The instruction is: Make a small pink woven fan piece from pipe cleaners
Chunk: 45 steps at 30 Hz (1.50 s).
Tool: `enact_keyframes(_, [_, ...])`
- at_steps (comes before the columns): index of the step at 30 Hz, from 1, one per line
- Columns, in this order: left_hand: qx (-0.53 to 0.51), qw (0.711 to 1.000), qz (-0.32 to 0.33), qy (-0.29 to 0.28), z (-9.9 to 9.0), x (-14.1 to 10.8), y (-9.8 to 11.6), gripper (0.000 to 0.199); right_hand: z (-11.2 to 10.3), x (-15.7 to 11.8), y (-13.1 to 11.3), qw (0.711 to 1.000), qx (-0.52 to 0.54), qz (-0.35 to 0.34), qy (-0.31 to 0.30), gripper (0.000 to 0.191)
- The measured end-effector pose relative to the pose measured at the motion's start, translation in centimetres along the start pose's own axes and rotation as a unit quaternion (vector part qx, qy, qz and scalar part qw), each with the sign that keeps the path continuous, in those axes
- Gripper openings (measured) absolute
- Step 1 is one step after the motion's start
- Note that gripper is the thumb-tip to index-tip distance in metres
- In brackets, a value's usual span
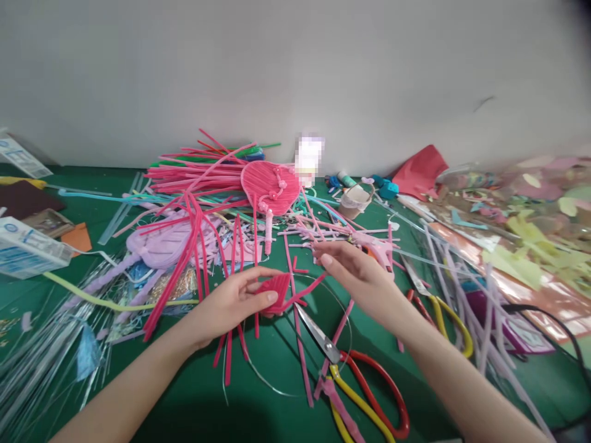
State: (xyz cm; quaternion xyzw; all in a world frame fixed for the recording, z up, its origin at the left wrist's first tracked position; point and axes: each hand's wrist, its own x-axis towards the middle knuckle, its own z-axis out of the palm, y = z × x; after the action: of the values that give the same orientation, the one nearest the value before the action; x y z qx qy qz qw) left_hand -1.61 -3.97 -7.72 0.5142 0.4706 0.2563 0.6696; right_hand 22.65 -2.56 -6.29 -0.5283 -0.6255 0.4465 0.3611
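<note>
Left hand (237,303) closed on small red piece (279,285), thumb on top, fingers behind; piece is held above the green surface (184,400), about mid-view. A red strip (308,290) sticks out of it toward the right hand (362,274). Right hand has fingers loosely curled, thumb slightly apart, nothing clearly held; can't tell if it touches the strip.

Containers: small beige pot (354,202) upright toward the wall (184,74), handle over the top, contents can't be made out. Clear bag (178,284) left of the left hand, small gold-brown beads inside. White-and-blue box (33,246) at far left, contents hidden.

Open-bladed scissors (330,352), red and yellow handles, lie just below the red piece, tips toward it. Second scissors (431,298) right of the right hand. Pink heart-shaped piece (272,184) with beads lies behind the hands, lilac piece (161,243) to its left. Paper scraps (526,246) spread at far right.
</note>
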Motion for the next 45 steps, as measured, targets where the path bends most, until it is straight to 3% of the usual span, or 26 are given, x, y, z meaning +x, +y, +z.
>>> enact_keyframes(5, [-0.051, 0.997, -0.007, -0.055, -1.1, -0.3, -0.2, 0.051, 0.4, -4.8, 1.7, 0.994, -0.029, -0.011, 0.107, 0.037])
enact_keyframes(8, [-0.039, 0.999, 0.003, -0.03, -1.6, -0.2, -0.3, 0.057, 0.7, -6.5, 2.9, 0.99, -0.02, 0.026, 0.135, 0.04])
enact_keyframes(14, [-0.008, 0.997, 0.033, 0.067, -1.2, 0.1, -0.5, 0.056, 2.6, -6.7, 2.9, 0.993, -0.009, 0.069, 0.092, 0.05])
enact_keyframes(20, [0.009, 0.998, 0.047, 0.034, -0.5, -0.1, -0.2, 0.049, 4.9, -6.9, 2.2, 0.985, 0.128, 0.095, 0.066, 0.051])
enact_keyframes(28, [0.02, 0.999, 0.034, -0.033, -0.7, -1.1, 0.6, 0.032, 5.0, -5.4, 0.1, 0.951, 0.28, 0.128, 0.003, 0.049])
enact_keyframes(33, [-0.077, 0.994, 0.063, 0.054, -1.4, -0.6, 0.3, 0.039, 5.0, -3.0, -1.0, 0.89, 0.424, 0.165, -0.029, 0.044])
enact_keyframes(36, [-0.127, 0.985, 0.098, 0.069, -1.7, 0.0, 0.5, 0.041, 5.0, -1.0, -1.4, 0.868, 0.475, 0.149, -0.007, 0.038])
enact_keyframes(40, [-0.302, 0.945, 0.126, 0.004, -1.5, 0.2, 1.1, 0.055, 4.8, 1.2, -2.0, 0.844, 0.52, 0.122, 0.042, 0.028])
enact_keyframes(43, [-0.377, 0.918, 0.114, -0.051, -0.1, 0.1, 0.9, 0.067, 4.4, 2.3, -2.5, 0.828, 0.543, 0.115, 0.076, 0.02])
enact_keyframes(45, [-0.373, 0.92, 0.1, -0.062, 1.4, 0.0, 0.2, 0.071, 4.1, 2.9, -2.7, 0.824, 0.548, 0.106, 0.099, 0.018])
